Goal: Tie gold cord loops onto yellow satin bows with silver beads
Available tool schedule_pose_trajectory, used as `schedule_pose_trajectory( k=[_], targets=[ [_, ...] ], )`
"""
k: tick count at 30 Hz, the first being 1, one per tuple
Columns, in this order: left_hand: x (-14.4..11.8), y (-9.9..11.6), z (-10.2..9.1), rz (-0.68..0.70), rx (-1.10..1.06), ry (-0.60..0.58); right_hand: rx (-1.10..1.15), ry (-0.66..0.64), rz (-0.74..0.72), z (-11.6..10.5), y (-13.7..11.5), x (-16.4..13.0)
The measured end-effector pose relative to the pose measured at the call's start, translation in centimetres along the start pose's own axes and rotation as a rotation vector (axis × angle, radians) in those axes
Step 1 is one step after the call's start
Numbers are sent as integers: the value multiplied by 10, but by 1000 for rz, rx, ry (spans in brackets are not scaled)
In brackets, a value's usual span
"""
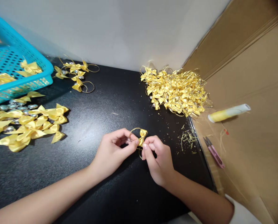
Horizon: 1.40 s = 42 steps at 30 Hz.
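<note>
Both hands meet over the black tabletop near its front middle. My left hand and my right hand pinch one small yellow ribbon bow between their fingertips. A thin gold cord loop arcs from the bow over the left fingers. A short cord end hangs below the bow between the two hands.
A big heap of finished bows with loops lies at the back right. Loose bows and silver beads lie at the left under a blue basket. A few looped bows sit behind. Thread spool and snips rest on cardboard.
</note>
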<state>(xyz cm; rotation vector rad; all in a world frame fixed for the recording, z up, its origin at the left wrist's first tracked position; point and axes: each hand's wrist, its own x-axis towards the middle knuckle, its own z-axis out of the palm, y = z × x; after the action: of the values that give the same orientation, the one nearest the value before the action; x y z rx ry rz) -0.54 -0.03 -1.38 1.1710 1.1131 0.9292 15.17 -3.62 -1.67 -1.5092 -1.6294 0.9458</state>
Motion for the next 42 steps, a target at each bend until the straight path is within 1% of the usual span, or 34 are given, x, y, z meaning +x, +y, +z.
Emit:
schedule_pose_trajectory(
  k=[8,11,13,17,22,24,27,31,33,36,39,42],
  targets=[
    [-2,-2,-2,82,116,0,21,-10,6,1,0,0],
    [-4,-3,-1,102,137,-25,40,-8,-5,2,0,-1],
    [-4,-2,0,61,85,-39,52,2,-11,2,0,0],
    [-1,4,2,-86,-112,-47,60,34,-31,1,0,1],
    [3,11,1,-182,-83,-185,70,48,-54,1,0,2],
    [4,12,1,-203,-101,-189,69,47,-54,1,1,3],
    [6,12,-1,-219,-112,-137,30,25,-61,0,4,5],
    [9,8,-3,-195,-111,-74,-116,-23,-136,-8,4,8],
    [9,6,-3,-189,-110,-63,-154,-17,-192,-12,3,10],
    [9,6,-3,-191,-93,-68,-165,11,-268,-15,1,12],
    [8,7,-3,-197,-79,-74,-173,39,-331,-14,1,13],
    [9,10,-3,-201,-68,-118,-173,82,-374,-11,3,14]
  ],
)
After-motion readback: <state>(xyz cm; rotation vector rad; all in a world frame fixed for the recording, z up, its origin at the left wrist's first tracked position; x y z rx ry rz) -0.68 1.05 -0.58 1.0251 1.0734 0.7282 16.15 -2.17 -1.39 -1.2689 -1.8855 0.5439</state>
